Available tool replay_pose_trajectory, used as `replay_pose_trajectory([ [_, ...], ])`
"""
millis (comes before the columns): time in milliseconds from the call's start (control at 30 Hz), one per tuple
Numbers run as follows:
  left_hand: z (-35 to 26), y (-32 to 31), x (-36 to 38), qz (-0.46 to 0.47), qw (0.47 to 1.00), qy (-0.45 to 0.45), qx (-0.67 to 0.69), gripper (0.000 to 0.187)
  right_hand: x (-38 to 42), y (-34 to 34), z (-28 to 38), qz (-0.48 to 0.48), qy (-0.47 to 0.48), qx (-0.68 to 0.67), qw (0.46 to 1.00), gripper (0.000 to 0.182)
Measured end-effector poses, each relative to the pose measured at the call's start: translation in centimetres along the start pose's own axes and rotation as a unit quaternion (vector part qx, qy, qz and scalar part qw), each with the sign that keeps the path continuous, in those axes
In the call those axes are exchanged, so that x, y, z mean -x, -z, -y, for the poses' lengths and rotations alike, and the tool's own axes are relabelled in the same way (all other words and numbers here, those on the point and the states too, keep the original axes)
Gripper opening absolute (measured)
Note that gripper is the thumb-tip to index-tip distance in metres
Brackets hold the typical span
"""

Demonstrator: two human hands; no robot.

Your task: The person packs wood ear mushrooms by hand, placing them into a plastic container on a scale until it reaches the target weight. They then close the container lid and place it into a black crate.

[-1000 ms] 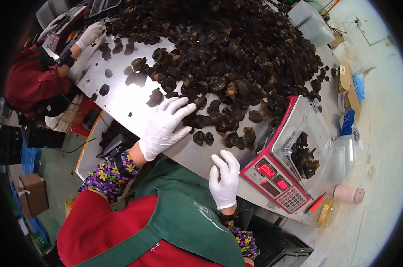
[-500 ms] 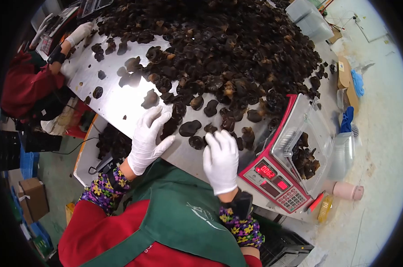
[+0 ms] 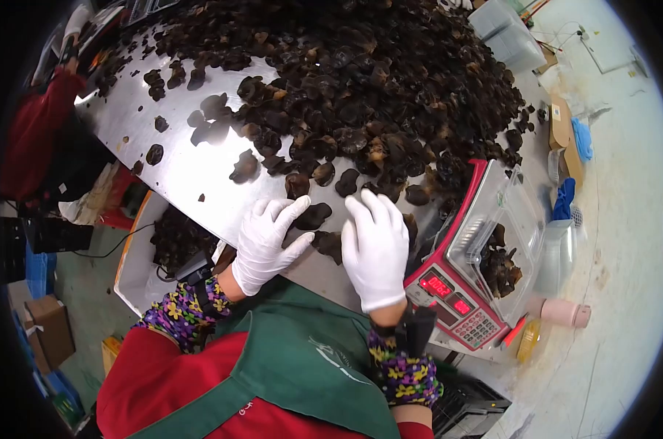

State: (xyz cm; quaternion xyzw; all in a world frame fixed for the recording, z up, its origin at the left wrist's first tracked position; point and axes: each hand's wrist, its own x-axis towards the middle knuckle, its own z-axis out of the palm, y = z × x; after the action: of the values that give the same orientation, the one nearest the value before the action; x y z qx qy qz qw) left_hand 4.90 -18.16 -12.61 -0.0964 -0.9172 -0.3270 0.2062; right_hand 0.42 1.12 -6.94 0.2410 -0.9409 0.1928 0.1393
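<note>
Both my hands wear white gloves at the near edge of the metal table. My left hand (image 3: 269,245) has its fingers and thumb spread beside a dark wood ear mushroom (image 3: 314,216), with nothing visible in its grasp. My right hand (image 3: 377,252) lies palm down over a few mushroom pieces, fingers stretched out; what is under its palm is hidden. More wood ear pieces (image 3: 328,245) lie between the two hands. To the right, a red digital scale (image 3: 426,274) bears an open clear plastic box (image 3: 466,252) with some wood ears (image 3: 501,267) inside.
A large heap of wood ears (image 3: 390,88) covers the table's far side. Below the left edge stands a white bin (image 3: 130,271) holding dark pieces. A co-worker's red sleeve (image 3: 42,124) shows at far left. Clear containers (image 3: 507,36) and a pink cylinder (image 3: 565,312) are at right.
My left hand has moved right and down, closer to my right hand. My right hand has shifted slightly right and up. The co-worker's hand has drawn away toward the upper left.
</note>
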Motion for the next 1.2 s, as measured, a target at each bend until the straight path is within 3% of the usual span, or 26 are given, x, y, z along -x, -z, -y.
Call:
replay_pose_trajectory([
  [167, 0.3, -0.3, 0.7, -0.048, 0.999, 0.027, 0.004, 0.051, -2.6, -3.8, -0.8, 0.005, 0.022, 0.055, 0.998, 0.034],
  [233, 0.4, -0.4, 0.7, -0.051, 0.998, 0.031, 0.006, 0.042, -2.0, -2.9, -0.9, 0.075, 0.043, -0.046, 0.995, 0.028],
  [300, 0.1, -0.2, 0.3, -0.049, 0.998, 0.036, 0.006, 0.034, -2.3, -1.9, -0.4, 0.067, 0.051, -0.047, 0.995, 0.023],
  [500, -0.5, 0.4, -0.1, 0.003, 0.999, 0.019, -0.027, 0.026, -6.0, -5.1, 1.0, 0.029, 0.076, -0.019, 0.996, 0.041],
  [567, -0.2, 0.3, 0.0, -0.006, 1.000, 0.018, -0.020, 0.025, -6.5, -6.4, 1.0, 0.017, 0.084, -0.030, 0.996, 0.034],
  [667, -0.2, 0.2, 0.2, -0.024, 0.999, 0.024, -0.002, 0.024, -6.4, -6.2, 0.7, 0.068, 0.078, -0.014, 0.995, 0.011],
  [867, -0.2, 0.2, 0.2, -0.029, 0.999, 0.015, 0.010, 0.023, -4.7, -1.1, -0.8, 0.136, 0.060, 0.028, 0.988, 0.007],
  [967, -0.3, 0.4, -0.1, -0.023, 1.000, 0.005, -0.007, 0.022, -7.7, -2.5, -0.8, 0.020, 0.080, 0.016, 0.996, 0.027],
  [1067, -0.3, 0.3, 0.1, -0.019, 1.000, 0.011, -0.011, 0.022, -9.9, -5.8, 0.1, 0.050, 0.113, 0.019, 0.992, 0.053],
  [1100, -0.2, 0.3, 0.1, -0.019, 1.000, 0.009, -0.013, 0.022, -10.1, -6.6, 0.5, 0.061, 0.111, 0.023, 0.992, 0.052],
  [1200, -0.2, 0.3, 0.2, -0.021, 1.000, 0.019, -0.008, 0.022, -9.3, -6.8, 0.2, 0.082, 0.106, 0.026, 0.991, 0.026],
])
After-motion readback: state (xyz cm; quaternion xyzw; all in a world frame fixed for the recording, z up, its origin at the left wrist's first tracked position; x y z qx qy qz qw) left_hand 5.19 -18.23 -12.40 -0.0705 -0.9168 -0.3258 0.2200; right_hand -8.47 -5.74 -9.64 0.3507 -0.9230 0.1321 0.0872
